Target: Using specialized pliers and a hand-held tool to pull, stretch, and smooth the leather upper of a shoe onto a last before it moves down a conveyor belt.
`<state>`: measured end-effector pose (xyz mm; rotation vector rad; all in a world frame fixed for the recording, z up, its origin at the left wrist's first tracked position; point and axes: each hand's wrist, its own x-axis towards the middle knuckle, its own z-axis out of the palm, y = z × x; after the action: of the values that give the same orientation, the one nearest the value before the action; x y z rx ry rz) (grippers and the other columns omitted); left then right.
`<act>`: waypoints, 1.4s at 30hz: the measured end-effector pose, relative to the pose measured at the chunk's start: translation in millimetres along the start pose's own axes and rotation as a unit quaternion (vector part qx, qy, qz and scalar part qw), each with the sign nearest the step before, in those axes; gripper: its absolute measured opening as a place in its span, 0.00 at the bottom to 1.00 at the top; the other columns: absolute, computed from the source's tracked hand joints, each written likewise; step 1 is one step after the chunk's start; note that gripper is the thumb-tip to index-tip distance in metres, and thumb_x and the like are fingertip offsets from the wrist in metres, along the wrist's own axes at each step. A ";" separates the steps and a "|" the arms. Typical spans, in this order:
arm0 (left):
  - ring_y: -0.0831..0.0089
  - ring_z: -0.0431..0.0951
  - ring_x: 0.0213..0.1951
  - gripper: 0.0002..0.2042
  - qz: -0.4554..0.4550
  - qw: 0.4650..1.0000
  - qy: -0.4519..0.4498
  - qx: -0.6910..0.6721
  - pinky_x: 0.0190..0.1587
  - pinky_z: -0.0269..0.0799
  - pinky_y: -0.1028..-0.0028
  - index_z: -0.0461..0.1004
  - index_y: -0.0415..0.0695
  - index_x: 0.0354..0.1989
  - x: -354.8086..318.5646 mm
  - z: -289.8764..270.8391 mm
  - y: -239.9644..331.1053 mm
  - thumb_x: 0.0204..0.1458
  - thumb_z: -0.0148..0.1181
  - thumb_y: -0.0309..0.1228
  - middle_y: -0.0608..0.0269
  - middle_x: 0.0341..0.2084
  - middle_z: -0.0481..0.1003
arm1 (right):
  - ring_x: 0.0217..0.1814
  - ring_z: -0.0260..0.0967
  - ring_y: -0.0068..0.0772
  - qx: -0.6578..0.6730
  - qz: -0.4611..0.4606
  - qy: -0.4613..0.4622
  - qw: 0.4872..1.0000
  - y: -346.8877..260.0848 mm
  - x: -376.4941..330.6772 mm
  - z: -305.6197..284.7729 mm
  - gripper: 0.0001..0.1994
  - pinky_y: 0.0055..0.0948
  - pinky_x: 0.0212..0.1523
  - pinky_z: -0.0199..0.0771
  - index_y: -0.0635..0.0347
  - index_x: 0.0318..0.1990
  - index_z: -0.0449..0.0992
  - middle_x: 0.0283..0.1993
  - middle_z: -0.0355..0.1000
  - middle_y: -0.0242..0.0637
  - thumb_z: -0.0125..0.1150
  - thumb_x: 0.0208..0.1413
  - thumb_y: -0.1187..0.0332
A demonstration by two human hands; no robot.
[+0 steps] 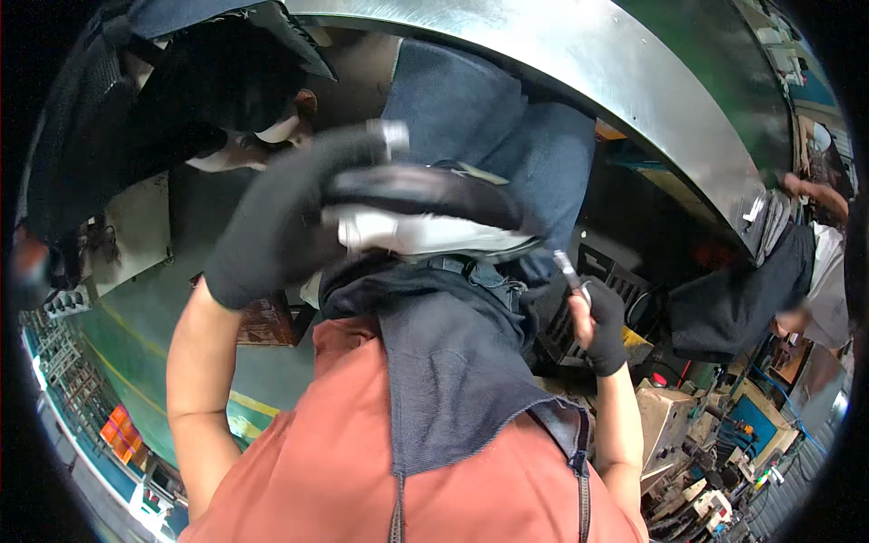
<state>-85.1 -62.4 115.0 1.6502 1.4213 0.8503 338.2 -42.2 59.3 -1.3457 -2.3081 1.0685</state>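
Note:
My left hand [281,213], in a black glove with a pale wrap at one fingertip, is closed around the near end of a shoe [434,195]. The shoe lies tilted on its side above my lap, black along the top with a white part below; motion blurs it, and I cannot tell whether the white is sole or lining. My right hand [602,326], in a black glove with bare thumb tip, is closed on a slim dark tool [568,270] with a pale end, near the shoe's far right end. The tool's kind is too blurred to name.
A dark denim apron [453,380] covers my lap. Ahead runs a shiny metal bench edge [579,45]. A dark crate [588,299] stands to the right, with machine parts [715,489] beyond. Other people sit at the left and right [806,262].

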 end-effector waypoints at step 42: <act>0.37 0.55 0.67 0.36 0.000 0.986 0.165 -0.035 0.68 0.52 0.58 0.43 0.29 0.69 61.8 213.9 -110.4 0.61 0.51 0.37 0.27 0.64 0.54 | 0.28 0.77 0.42 -0.368 0.002 -0.373 0.851 -87.9 126.1 -28.1 0.20 0.39 0.31 0.75 0.56 0.28 0.81 0.32 0.78 0.41 0.57 0.59 0.49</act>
<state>59.4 -22.4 -83.2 1.5051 1.5900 1.2032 229.9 49.6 124.3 -1.2714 -3.5661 0.8022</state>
